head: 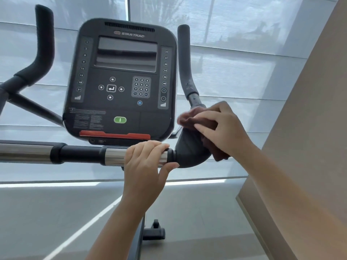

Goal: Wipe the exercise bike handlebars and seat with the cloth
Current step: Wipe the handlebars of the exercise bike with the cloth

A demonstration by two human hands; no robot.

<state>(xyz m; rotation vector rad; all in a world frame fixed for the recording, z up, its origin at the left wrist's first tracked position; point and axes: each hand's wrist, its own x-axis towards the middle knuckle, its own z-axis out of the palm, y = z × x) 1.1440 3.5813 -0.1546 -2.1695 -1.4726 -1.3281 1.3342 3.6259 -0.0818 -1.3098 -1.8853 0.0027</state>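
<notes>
While your left hand (148, 160) grips the chrome handlebar tube (114, 156) & your right hand (223, 128) clutches the bunched brown cloth (187, 119) against the black padded bend (187, 152), a loose grip could drop it.

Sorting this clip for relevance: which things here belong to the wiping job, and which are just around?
In the job: cloth, held by the right hand against the handlebar; left hand gripping it. The seat is not in view.
Just around: console, blind, wall, wheel.
</notes>
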